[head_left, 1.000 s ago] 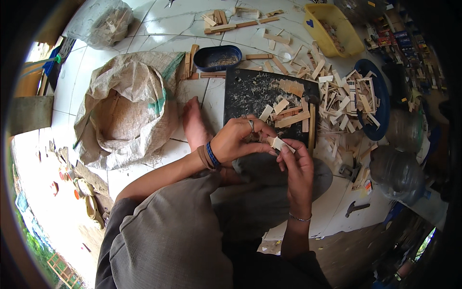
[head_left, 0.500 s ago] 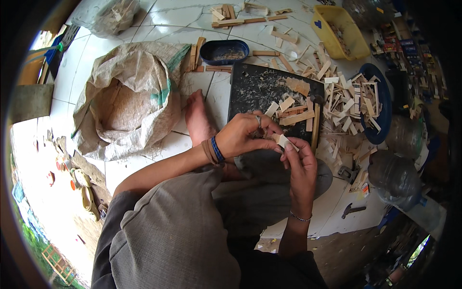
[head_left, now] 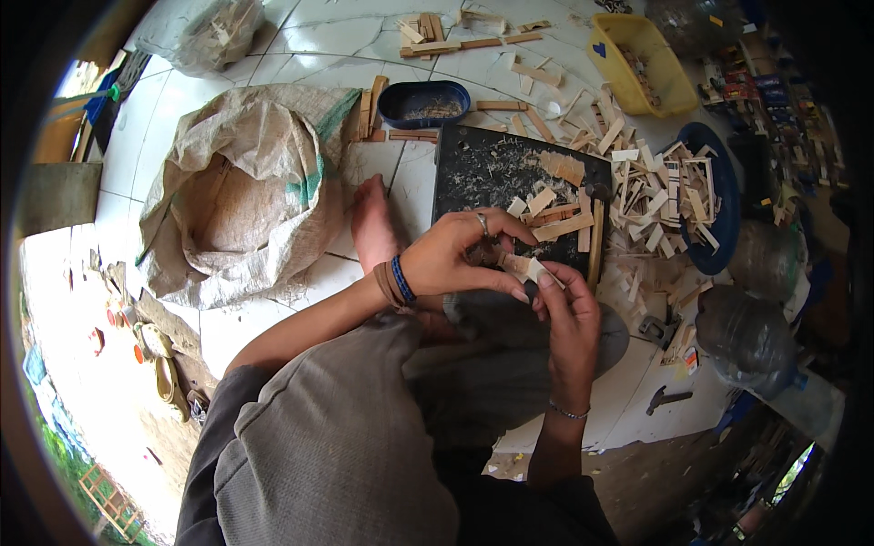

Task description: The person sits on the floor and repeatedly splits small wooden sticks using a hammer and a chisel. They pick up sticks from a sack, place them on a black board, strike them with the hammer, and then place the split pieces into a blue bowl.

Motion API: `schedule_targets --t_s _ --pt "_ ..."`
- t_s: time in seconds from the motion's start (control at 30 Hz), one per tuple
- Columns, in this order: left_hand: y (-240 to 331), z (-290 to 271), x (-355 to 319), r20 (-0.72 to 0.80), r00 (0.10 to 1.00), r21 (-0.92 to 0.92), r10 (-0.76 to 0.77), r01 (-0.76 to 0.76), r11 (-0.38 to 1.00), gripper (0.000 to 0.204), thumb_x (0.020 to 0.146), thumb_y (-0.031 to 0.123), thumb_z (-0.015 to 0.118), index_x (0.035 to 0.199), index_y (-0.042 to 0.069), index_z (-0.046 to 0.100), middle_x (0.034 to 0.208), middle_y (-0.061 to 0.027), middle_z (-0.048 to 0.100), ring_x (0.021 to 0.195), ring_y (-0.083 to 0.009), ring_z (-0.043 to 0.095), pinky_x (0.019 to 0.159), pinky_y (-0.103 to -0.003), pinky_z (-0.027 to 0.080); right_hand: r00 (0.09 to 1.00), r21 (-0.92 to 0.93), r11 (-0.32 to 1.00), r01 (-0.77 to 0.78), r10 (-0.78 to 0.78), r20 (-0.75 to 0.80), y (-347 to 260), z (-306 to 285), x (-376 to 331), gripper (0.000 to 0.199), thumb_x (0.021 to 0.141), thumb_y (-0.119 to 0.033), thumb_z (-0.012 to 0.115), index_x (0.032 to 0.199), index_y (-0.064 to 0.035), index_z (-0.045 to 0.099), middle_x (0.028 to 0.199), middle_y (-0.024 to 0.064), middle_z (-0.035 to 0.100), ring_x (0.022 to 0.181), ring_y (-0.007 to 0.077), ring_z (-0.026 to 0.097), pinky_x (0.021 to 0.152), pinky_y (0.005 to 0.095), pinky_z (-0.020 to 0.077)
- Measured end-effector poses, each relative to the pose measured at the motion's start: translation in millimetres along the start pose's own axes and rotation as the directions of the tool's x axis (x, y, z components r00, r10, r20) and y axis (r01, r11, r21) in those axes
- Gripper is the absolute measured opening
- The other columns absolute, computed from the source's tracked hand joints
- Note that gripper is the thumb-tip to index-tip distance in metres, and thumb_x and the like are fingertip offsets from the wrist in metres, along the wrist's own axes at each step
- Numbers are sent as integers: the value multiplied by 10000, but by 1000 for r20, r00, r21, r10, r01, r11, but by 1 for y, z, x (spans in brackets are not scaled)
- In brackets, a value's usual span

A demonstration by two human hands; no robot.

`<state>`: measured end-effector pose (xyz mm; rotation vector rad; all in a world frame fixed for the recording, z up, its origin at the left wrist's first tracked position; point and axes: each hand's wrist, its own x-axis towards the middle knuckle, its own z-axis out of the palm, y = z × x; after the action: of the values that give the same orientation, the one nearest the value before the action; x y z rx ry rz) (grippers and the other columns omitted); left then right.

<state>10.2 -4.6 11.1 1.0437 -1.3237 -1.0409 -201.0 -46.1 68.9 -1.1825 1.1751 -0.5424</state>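
My left hand, with a ring and wristbands, and my right hand meet over my lap. Both pinch a small pale wooden piece between their fingertips. Just beyond them lies a black work board strewn with shavings and short wooden strips. My bare foot rests on the white tiles left of the board.
A big open woven sack lies at left. A dark blue oval tub sits behind the board, a yellow tub at far right, a blue tray of wood offcuts at right. Clear plastic bottles and a hammer lie lower right.
Both hands stay together on the wooden piece; the fingers shifted slightly on it. The view tilted a little.
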Motion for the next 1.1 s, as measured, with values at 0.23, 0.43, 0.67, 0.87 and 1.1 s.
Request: schedule_targets --t_s 0.23,0.43,0.67,0.87,1.1 --pt "-19 -55 24 -102 986 809 134 4 587 295 902 192 761 1170 113 669 1085 -92 722 990 -349 655 825 -434 546 1000 0 1000 9 -9 -3 1 0 1 192 1022 -140 666 1173 -25 696 828 -25 628 748 34 537 666 202 412" --pt "-27 -67 41 28 992 912 120 -75 404 273 901 169 707 1165 130 646 993 -86 709 974 -340 661 810 -441 548 1000 21 1000 13 -13 2 3 1 2 202 1015 -157 684 1172 -32 707 825 -33 638 746 21 541 655 192 401" --pt "-32 -58 43 108 977 917 184 -169 360 246 913 164 640 1154 115 639 948 -84 710 955 -296 667 820 -418 547 1000 22 1000 8 -9 20 4 -2 1 230 1011 -177 711 1179 -20 704 892 -19 673 773 36 572 689 201 449" --pt "-32 -55 49 142 988 923 62 -155 353 281 914 186 644 1184 109 653 940 -78 713 992 -290 665 820 -416 544 999 42 998 37 -37 2 2 3 1 210 1018 -168 690 1175 -29 711 802 -30 628 731 16 531 638 189 382" --pt "-33 -47 52 234 972 922 24 -230 312 658 914 182 626 1538 137 422 949 -63 714 1098 -258 633 934 -428 499 1000 19 999 26 -26 7 2 2 2 202 1017 -157 689 1168 -25 710 800 -31 627 722 16 527 631 190 379"
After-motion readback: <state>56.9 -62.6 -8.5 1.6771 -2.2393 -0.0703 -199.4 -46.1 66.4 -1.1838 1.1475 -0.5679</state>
